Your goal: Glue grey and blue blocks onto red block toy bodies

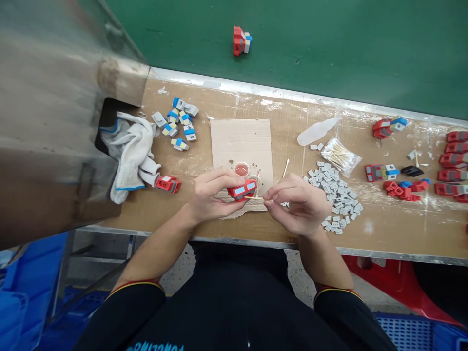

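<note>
Red piece in my left hand point(212, 193), thin stick point(257, 198) in my right, near the worktop's point(183, 168) front edge.
Left fingers and thumb grip the red vehicle-like piece point(239, 191) above the front end of a cardboard sheet point(239, 139), pale panels up. Right hand point(300, 202) pinches the stick between thumb and fingertips, its far end at the piece's lower side; contact too small to be sure of. Small cup point(242, 169) of reddish liquid just beyond the piece. Grey block pile point(338, 195) right of my right hand, toward the front edge; white gloves point(127, 158) at the worktop's left end.
</note>
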